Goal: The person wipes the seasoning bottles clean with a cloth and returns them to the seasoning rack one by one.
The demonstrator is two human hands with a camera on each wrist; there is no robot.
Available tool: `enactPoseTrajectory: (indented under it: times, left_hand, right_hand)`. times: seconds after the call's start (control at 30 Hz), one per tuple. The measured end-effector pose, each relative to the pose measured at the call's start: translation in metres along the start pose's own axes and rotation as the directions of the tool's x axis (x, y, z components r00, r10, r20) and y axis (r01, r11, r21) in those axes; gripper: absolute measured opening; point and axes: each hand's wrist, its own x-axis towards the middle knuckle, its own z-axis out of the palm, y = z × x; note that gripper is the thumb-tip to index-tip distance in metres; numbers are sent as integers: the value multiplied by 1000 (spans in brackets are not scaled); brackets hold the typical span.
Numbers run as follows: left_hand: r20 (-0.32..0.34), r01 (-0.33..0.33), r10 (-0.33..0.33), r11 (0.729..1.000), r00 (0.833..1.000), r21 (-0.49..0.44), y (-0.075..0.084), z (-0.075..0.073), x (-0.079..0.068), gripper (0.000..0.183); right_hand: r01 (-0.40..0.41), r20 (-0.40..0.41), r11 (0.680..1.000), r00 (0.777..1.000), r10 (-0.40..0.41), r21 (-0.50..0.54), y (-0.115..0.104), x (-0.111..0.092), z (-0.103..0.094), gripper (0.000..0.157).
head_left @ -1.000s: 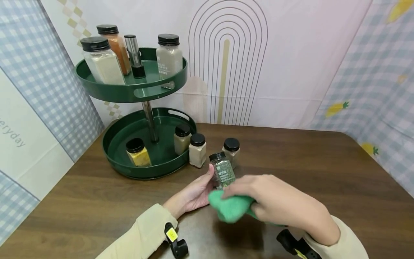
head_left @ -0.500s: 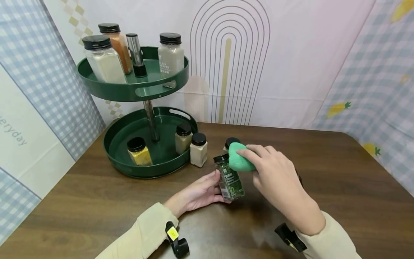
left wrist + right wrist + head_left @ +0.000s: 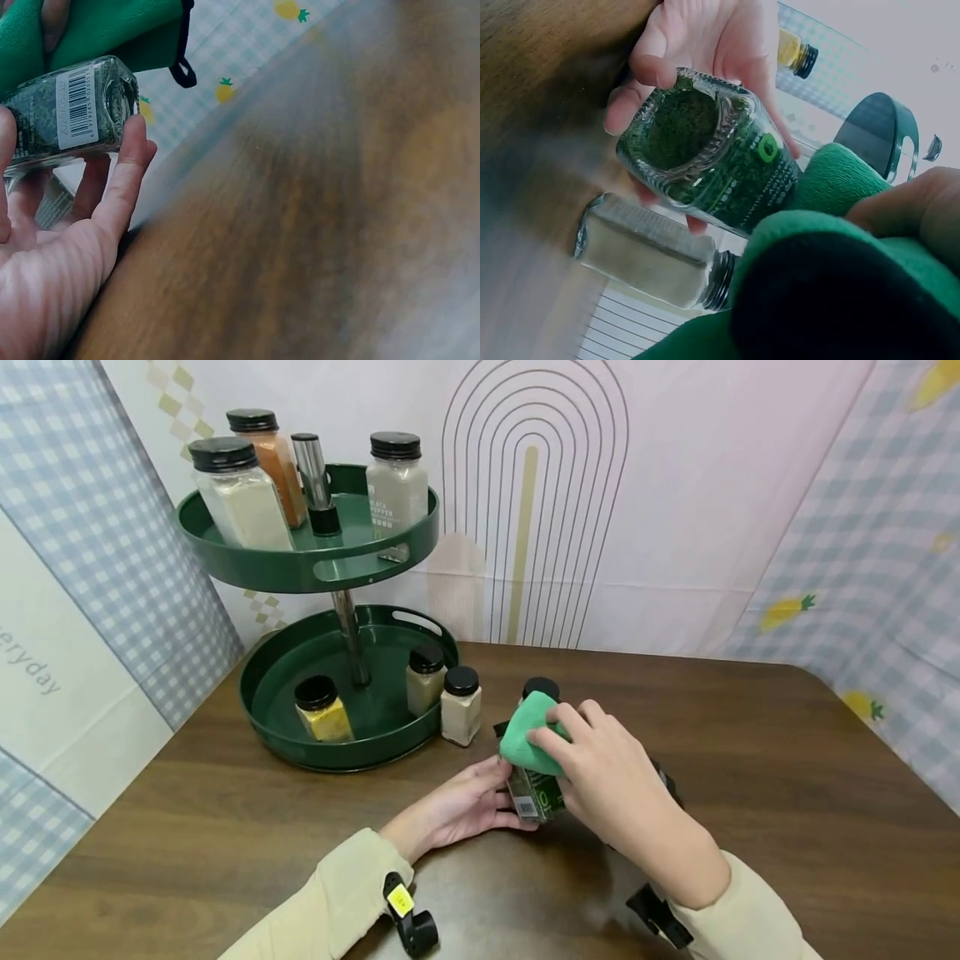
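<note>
My left hand grips a square glass spice jar of dried green herbs, tilted, its thumb on one side and fingers round the other. In the left wrist view the jar's barcode label faces the camera. My right hand pinches a bunched green cloth and holds it against the upper part of the jar, covering most of the black lid. Seen from the right wrist, the jar's glass base points toward the camera, and the cloth lies along the lid end.
Behind the held jar stands another black-lidded jar. A pale spice jar is beside a two-tier green rack. Its lower tier bears a yellow spice jar and a beige one; several containers stand on the upper tier.
The herb jar has tipped and come more into view, then been covered again. My right hand with the cloth rose from the jar's base to its lid, then moved left over the upper part.
</note>
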Motion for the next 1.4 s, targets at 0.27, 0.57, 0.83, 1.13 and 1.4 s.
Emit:
enactPoseTrajectory:
  times: [0.27, 0.57, 0.83, 1.13, 1.4]
  left_hand:
    - [-29, -2, 3, 1000, 1000, 15, 0, 0, 1, 62]
    - [-56, -8, 7, 1000, 998, -15, -1, -1, 1, 73]
    - [-73, -8, 7, 1000, 997, -15, -4, 0, 1, 82]
    - [-32, -5, 5, 1000, 999, -1, -4, 2, 1, 65]
    - [-41, 1, -1, 1000, 999, 14, -2, 1, 0, 52]
  right_hand:
    - [1, 167, 1000, 986, -1, -4, -4, -1, -13, 39]
    - [50, 313, 999, 949, -42, -17, -8, -4, -22, 35]
    - [0, 432, 1000, 902, -3, 6, 2, -10, -34, 39]
    - [-93, 123, 996, 988, 90, 16, 7, -4, -35, 44]
    - [18, 52, 995, 999, -13, -94, -18, -1, -5, 40]
